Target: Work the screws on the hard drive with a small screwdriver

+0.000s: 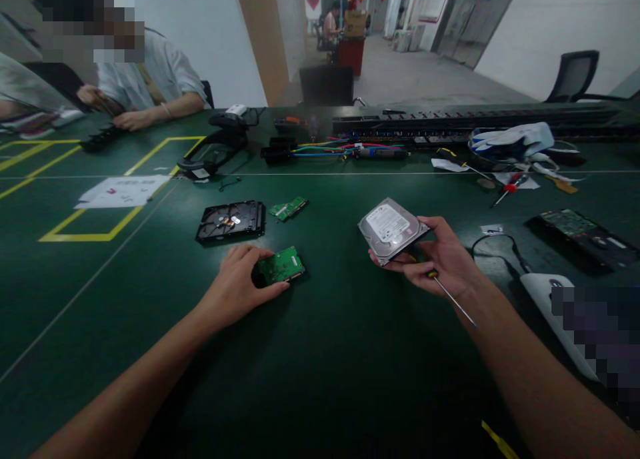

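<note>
My left hand (245, 276) grips a green circuit board (283, 266) by its left end, low over the green table. In my right hand (440, 256) is a silver hard drive (390, 229), its white label facing up. The same hand also holds a screwdriver (455, 302) under the drive, with the shaft pointing down to the right. Beyond my left hand lies a black hard drive (231, 221), and beside it another small green board (289, 208).
Another drive (583, 239) and a white device (557, 312) lie at the right. Cables (325, 149), a glove (520, 142) and a red screwdriver (510, 188) are along the far side. A person (150, 79) sits at the far left near a paper sheet (123, 191).
</note>
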Tool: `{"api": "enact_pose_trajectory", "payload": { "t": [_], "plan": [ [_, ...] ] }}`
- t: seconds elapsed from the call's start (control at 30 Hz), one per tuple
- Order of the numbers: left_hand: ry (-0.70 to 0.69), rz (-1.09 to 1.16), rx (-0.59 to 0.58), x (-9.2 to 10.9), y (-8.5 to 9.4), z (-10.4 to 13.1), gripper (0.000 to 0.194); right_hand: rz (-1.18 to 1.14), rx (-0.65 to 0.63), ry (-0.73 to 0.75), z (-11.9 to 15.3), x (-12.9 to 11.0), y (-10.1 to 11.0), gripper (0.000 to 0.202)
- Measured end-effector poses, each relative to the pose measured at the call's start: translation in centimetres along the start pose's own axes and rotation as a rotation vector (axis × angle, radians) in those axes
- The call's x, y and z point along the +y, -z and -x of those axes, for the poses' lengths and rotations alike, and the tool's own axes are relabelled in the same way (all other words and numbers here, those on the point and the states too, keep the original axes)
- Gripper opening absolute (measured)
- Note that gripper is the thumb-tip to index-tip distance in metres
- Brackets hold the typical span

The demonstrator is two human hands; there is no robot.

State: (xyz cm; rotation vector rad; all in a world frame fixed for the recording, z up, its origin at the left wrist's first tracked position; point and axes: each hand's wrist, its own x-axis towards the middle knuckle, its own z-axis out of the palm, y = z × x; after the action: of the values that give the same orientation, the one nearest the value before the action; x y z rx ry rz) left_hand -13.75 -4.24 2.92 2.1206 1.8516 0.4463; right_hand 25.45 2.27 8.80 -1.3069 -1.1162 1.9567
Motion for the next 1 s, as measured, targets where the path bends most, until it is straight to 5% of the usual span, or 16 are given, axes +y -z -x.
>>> {"api": "enact_pose_trajectory", "payload": {
  "t": [0.4, 0.6, 0.8, 1.0],
  "plan": [
    [-0.017, 0.018, 0.003, 0.2, -0.2, 0.0, 0.071, 0.233, 0.108, 0.215, 0.3, -0.9, 0.3, 0.088],
    [-0.011, 0.012, 0.005, 0.4, -0.1, 0.2, 0.07, 0.342, 0.178, 0.132, -1.0, 0.8, 0.3, 0.087],
    [-0.012, 0.003, 0.0, 0.4, -0.1, 0.1, 0.072, 0.137, 0.105, 0.125, -0.5, -0.5, 0.5, 0.088],
    [0.007, 0.012, -0.009, 0.4, -0.1, 0.1, 0.072, 0.073, 0.232, 0.246, 1.0, -3.4, 0.5, 0.072]
  ]
}}
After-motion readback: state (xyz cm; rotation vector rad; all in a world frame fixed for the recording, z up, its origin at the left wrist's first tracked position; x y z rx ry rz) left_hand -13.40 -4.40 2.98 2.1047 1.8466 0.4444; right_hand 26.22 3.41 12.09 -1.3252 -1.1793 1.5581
